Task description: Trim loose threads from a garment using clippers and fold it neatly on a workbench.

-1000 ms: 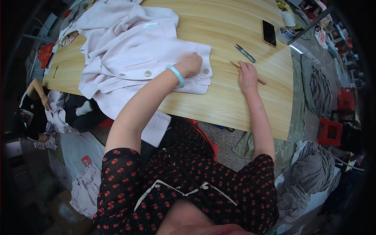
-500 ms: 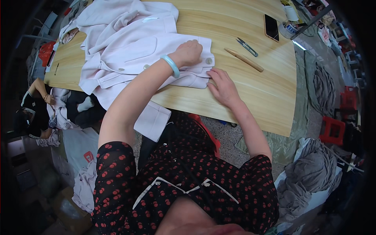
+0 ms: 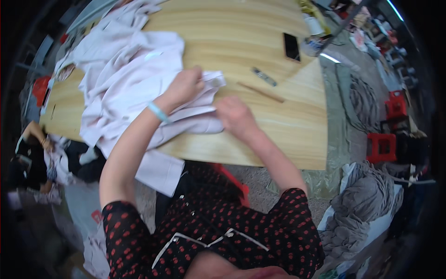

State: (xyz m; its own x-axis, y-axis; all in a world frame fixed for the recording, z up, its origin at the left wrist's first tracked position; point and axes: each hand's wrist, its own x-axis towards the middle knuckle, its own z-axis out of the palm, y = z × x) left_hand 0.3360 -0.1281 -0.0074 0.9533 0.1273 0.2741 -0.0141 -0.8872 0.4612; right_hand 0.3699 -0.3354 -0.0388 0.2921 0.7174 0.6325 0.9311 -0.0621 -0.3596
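A pale pink coat with large buttons lies rumpled over the left part of the wooden table. My left hand, with a pale blue bangle at the wrist, is closed on the coat's front edge near a button. My right hand has its fingers curled in on the lower corner of that edge, and some cloth rises in folds between the hands. To the right of them lie a pointed wooden stick and small thread snips.
A phone and a roll of tape are by the table's far right edge. Red stools and heaps of grey cloth stand off to the right. On the left a seated person handles pale cloth.
Both hands have pulled the coat's front edge left and lifted it off the table. My right fingers have curled in from lying spread. The whole view has shifted and blurred.
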